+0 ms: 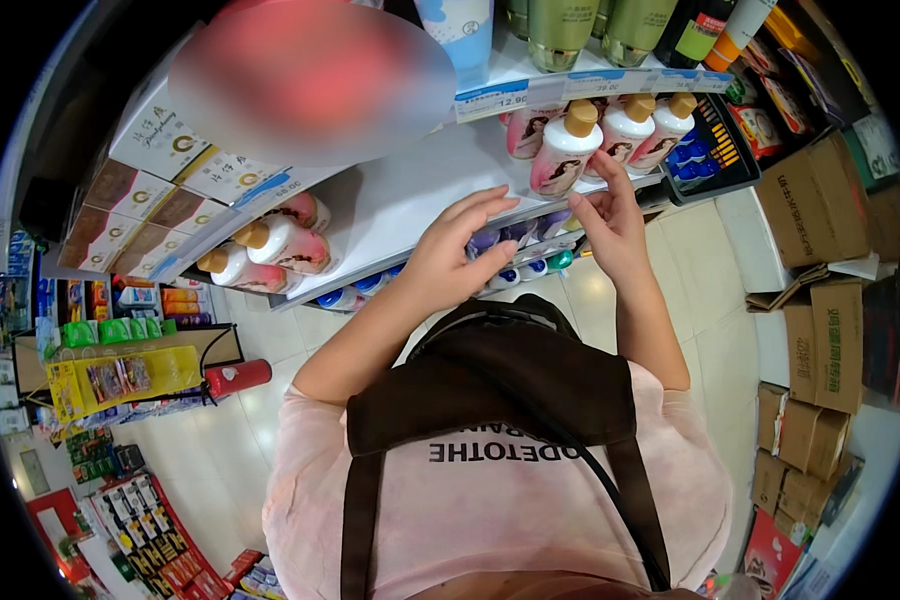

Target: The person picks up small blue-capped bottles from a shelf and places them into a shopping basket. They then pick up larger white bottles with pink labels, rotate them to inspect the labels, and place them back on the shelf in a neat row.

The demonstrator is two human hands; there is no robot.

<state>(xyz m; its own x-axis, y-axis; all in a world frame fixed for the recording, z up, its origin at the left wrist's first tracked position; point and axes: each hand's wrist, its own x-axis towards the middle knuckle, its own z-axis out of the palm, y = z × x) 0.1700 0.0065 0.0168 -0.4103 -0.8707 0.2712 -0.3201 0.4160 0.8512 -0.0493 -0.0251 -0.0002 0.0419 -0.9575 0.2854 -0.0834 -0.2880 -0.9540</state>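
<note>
On a white store shelf [390, 180] stand white and pink bottles with gold caps. My right hand [611, 217] is at the lower right side of the front bottle [565, 154]; its fingers are apart, and whether a fingertip touches the bottle is unclear. More such bottles [630, 131] stand close behind and to the right of that one. My left hand [461, 247] hovers over the shelf's front edge, left of the front bottle, fingers spread and holding nothing. At the shelf's left end is another group of the same bottles [289, 244].
Stacked boxes [195, 165] stand on the upper left shelf, and green bottles [562, 30] on the upper right one. A dark basket [750, 176] adjoins the shelf's right end. Cardboard cartons [817, 202] line the right side; a red cylinder [240, 377] is at left.
</note>
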